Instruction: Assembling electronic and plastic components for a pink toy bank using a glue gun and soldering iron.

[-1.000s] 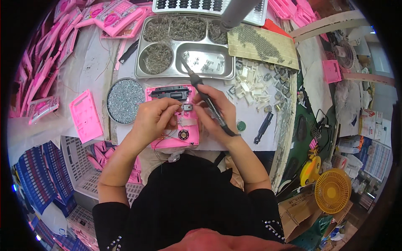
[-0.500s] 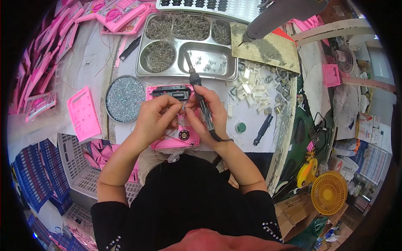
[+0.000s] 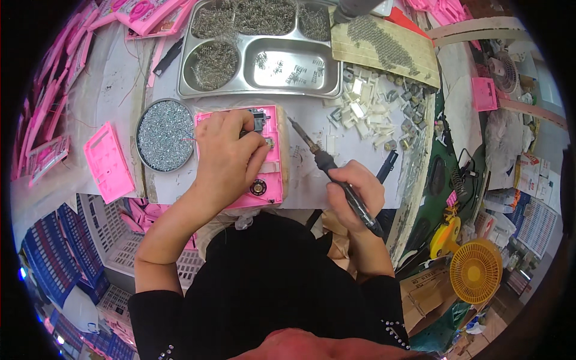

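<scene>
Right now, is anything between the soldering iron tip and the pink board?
Nothing visible. The soldering iron in the right hand points over bare table toward the pink board. The left hand covers the board's middle.

A steel compartment tray (image 3: 264, 89) of small metal parts sits at the far side of the table (image 3: 354, 174), with a round tin of screws (image 3: 164, 135) near its left corner. A loose pink shell (image 3: 108, 162) lies left of the tin. White plastic pieces (image 3: 366, 111) are scattered to the right, and a yellow fan (image 3: 475, 271) stands beyond the table's edge.
</scene>
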